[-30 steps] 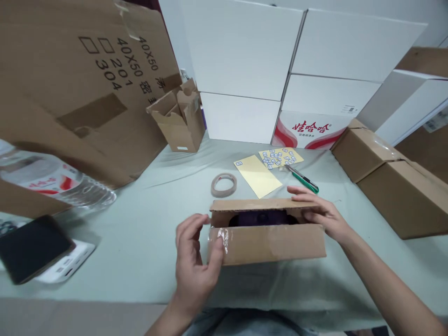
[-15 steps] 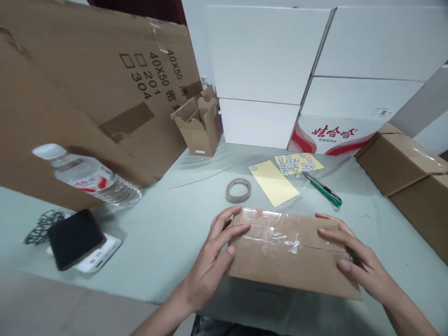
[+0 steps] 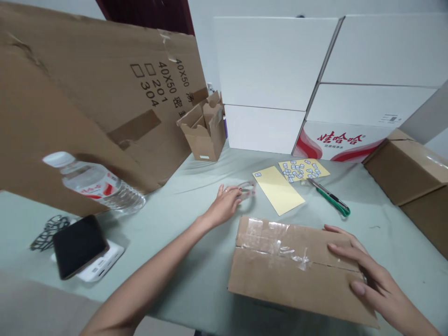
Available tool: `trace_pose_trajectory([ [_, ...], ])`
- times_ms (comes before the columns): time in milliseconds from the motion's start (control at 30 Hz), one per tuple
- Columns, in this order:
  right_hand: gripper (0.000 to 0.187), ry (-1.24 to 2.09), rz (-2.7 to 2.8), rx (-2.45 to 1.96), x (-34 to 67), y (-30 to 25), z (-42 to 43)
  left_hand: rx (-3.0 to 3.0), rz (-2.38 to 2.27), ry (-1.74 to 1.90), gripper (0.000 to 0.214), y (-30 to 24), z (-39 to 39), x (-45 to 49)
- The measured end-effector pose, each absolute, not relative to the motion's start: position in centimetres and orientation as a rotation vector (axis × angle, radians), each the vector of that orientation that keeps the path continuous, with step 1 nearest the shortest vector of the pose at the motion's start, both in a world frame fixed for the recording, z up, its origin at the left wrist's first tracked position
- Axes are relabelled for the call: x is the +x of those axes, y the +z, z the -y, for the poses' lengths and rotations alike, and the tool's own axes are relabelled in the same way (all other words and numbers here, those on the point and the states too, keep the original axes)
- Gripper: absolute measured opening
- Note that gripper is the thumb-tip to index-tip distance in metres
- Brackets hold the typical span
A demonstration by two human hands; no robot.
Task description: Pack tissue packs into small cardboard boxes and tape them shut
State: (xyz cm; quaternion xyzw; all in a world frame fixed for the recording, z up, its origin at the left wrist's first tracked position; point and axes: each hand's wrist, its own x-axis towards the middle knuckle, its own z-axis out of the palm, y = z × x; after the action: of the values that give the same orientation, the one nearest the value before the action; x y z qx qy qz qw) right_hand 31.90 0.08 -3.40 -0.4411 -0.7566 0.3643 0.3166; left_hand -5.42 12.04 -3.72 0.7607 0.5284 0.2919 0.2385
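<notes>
A small cardboard box point(image 3: 294, 275) lies before me on the cloth, clear tape stuck along its top seam. My right hand point(image 3: 367, 270) grips its right end, thumb on the near side and fingers over the top. Beyond the box, my left hand point(image 3: 226, 203) reaches out and pinches the left side of a roll of tape point(image 3: 249, 190). The roll is slightly blurred, and the fingers hide part of it.
Right of the roll are a yellow sheet point(image 3: 279, 189), a yellow card of small labels point(image 3: 304, 170) and a green utility knife point(image 3: 331, 198). A water bottle point(image 3: 96, 182) and phone point(image 3: 80, 245) are left. Cartons point(image 3: 262, 65) stand behind; a brown box point(image 3: 409, 168) is right.
My left hand has let go of the box's left end and moved forward to the tape roll. My right hand keeps its hold on the box. The view has shifted slightly.
</notes>
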Motion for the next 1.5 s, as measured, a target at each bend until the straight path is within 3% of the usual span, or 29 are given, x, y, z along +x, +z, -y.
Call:
trace_pose_trajectory([
  [333, 0.040, 0.909, 2.013, -1.162, 31.7, -3.0, -0.2, 1.681, -0.905, 1.085, 0.034, 5.7, -4.6, -1.9],
  [733, 0.040, 0.546, 2.160, -1.294, 30.7, -1.1, 1.0, 1.243, -0.669, 1.011, 0.039, 4.4, -1.0, 2.0],
  [1033, 0.030, -0.032, 2.090, -1.096, 26.7, 3.0, 1.7, 1.525, -0.777, 0.931, 0.039, 4.9, 0.0, 2.1],
  [1233, 0.034, -0.068, 1.993, -0.995, 22.6, 5.6, 2.5, 2.023, -0.917, 1.160, 0.013, 4.5, 0.0, 2.8],
  [1500, 0.013, -0.068, 1.903, -0.974, 20.6, 5.5, 2.2, 2.430, -0.870, 1.357, 0.016, 3.6, 0.1, 3.1],
])
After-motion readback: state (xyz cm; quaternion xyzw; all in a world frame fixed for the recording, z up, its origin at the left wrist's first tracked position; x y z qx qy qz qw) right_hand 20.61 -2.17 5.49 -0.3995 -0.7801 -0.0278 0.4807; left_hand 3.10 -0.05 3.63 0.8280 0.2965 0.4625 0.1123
